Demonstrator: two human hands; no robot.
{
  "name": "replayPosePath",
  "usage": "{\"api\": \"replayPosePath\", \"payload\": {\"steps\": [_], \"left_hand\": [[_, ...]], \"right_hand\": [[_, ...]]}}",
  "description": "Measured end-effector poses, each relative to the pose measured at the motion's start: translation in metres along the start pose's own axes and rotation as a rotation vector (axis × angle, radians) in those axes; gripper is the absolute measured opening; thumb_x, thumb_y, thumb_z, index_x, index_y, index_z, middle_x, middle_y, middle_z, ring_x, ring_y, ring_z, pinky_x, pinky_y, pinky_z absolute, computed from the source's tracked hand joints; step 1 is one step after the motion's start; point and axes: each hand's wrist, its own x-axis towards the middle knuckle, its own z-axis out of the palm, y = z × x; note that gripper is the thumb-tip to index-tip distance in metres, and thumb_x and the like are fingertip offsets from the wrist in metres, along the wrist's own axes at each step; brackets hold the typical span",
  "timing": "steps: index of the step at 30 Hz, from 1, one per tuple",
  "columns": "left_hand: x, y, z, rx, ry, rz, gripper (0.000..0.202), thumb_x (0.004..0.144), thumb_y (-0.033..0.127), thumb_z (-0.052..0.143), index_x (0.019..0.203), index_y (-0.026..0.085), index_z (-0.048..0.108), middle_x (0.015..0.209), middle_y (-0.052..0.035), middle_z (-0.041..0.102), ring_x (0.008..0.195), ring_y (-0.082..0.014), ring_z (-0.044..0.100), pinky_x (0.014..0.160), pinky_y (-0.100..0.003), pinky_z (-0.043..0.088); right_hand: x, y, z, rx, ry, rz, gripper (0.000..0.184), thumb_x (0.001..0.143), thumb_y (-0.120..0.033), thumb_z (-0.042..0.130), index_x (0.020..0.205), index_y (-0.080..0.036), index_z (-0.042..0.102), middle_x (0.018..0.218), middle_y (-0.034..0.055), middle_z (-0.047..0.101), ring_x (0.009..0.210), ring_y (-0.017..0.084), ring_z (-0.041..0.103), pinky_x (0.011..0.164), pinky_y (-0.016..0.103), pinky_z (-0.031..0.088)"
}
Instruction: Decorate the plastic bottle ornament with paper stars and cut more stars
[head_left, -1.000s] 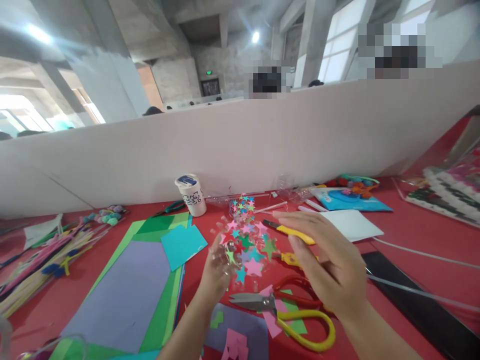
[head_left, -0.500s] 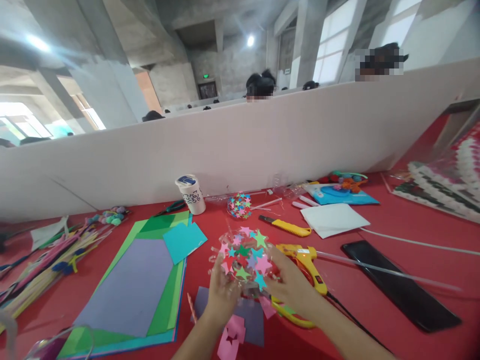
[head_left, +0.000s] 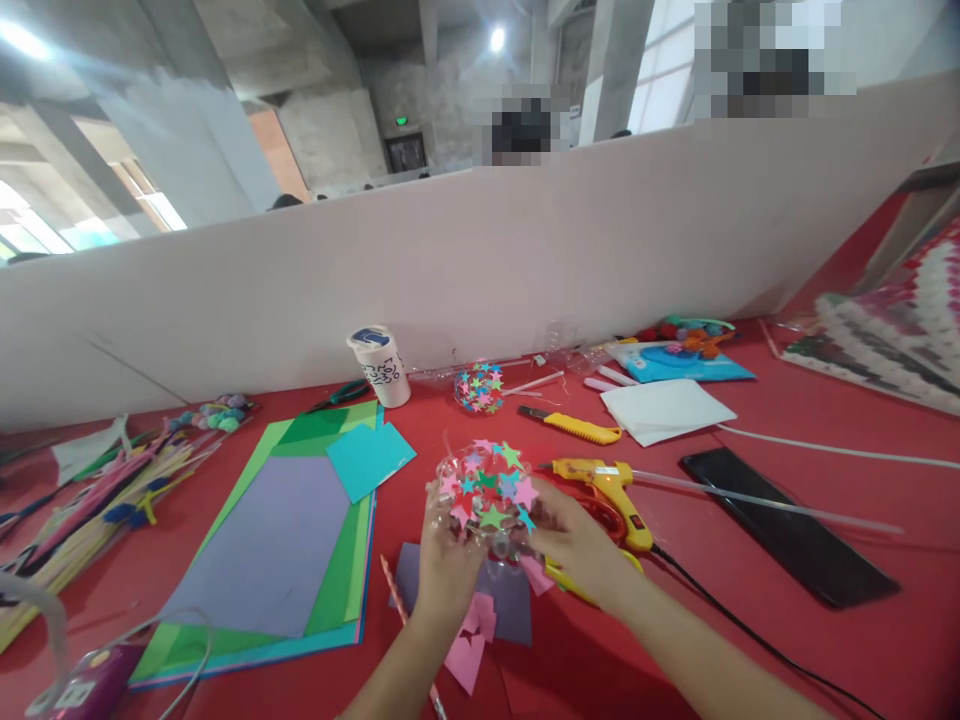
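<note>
Head view: at the left of the red surface (head_left: 300,695), a layered stack of green, blue and purple paper sheets (head_left: 262,540) could be creased or dragged if caught by a sleeve or forearm. Near the middle, a clear plastic ball covered with coloured stars (head_left: 487,492) is held between both hands, its left side gripped by the curled fingers of the left hand (head_left: 450,555) and its right side by the right hand (head_left: 571,538). Stars could be loosened if pressed too hard, and the ball could be dropped if either grip slipped on the smooth plastic. The red-and-yellow-handled scissors (head_left: 568,582) are partly hidden beneath the right hand and might be snagged. The nozzle of the yellow glue gun (head_left: 619,490) is aimed at the ball, just beside the right hand; if hot, fingers could be burned or plastic softened by a brush against it.

As for writing, dark characters are borne by the white lidded cup (head_left: 390,378), but cannot be read. A small white label is carried by the glue gun, too small to be deciphered. No brand can be made out.
</note>
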Motion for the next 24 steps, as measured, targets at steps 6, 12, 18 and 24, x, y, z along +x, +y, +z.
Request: {"api": "replayPosePath", "payload": {"steps": [6, 12, 18, 24], "left_hand": [[0.005, 0.009, 0.004, 0.132, 0.027, 0.039, 0.029, 0.062, 0.017, 0.07, 0.09, 0.021, 0.064, 0.092, -0.0045, 0.066, 0.083, -0.0198, 0.064, 0.077, -0.031, 0.05], [0.009, 0.008, -0.009, 0.202, -0.034, -0.001, 0.023, 0.058, 0.012, 0.071, 0.08, 0.018, 0.065, 0.08, -0.0032, 0.068, 0.075, -0.0192, 0.062, 0.072, -0.029, 0.047], [0.017, 0.009, -0.022, 0.133, -0.072, -0.038, 0.023, 0.059, 0.008, 0.063, 0.08, 0.016, 0.064, 0.07, 0.0026, 0.063, 0.068, -0.0142, 0.057, 0.065, -0.024, 0.043], [0.023, 0.01, -0.026, 0.011, -0.061, -0.101, 0.061, 0.054, 0.007, 0.061, 0.114, 0.02, 0.056, 0.098, -0.0024, 0.066, 0.084, -0.0173, 0.06, 0.073, -0.027, 0.046]], "right_hand": [[0.008, 0.004, -0.005, 0.338, -0.044, 0.286, 0.048, 0.062, -0.007, 0.046, 0.105, -0.02, 0.063, 0.084, 0.0039, 0.073, 0.078, 0.02, 0.071, 0.063, 0.03, 0.057], [0.023, 0.017, -0.008, 0.47, -0.015, 0.414, 0.04, 0.068, -0.008, 0.055, 0.104, -0.021, 0.064, 0.089, 0.0018, 0.072, 0.087, 0.02, 0.069, 0.076, 0.034, 0.056], [0.026, 0.032, -0.002, 0.506, -0.063, 0.448, 0.026, 0.089, -0.03, 0.057, 0.11, -0.015, 0.058, 0.105, 0.0058, 0.064, 0.089, 0.018, 0.064, 0.077, 0.039, 0.054], [0.031, 0.035, -0.001, 0.501, -0.124, 0.44, 0.025, 0.088, -0.028, 0.059, 0.109, -0.015, 0.059, 0.106, 0.0059, 0.064, 0.095, 0.02, 0.063, 0.084, 0.043, 0.051]]}}
